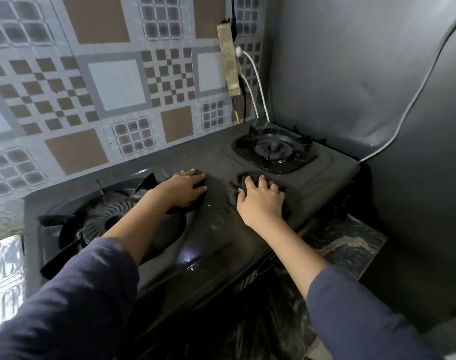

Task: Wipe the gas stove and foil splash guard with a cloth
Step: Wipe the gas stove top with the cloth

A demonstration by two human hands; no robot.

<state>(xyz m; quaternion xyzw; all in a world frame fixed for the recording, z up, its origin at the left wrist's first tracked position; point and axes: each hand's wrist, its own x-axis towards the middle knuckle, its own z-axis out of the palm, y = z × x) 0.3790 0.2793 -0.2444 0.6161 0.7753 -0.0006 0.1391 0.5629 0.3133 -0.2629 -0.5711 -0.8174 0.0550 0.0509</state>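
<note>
We see a black gas stove [216,229] with a burner on the left [110,219] and one far on the right [272,149]. Our left hand [182,188] lies flat on the stove top between the burners, fingers spread. Something dark sits under its fingertips, maybe cloth, but we cannot tell. Our right hand [260,198] presses down on a dark cloth [243,181], fingers bent over it, just beside the left hand. The shiny foil splash guard [351,81] stands on the right, behind a white cord [414,97]. Patterned tiles [104,87] cover the far wall.
</note>
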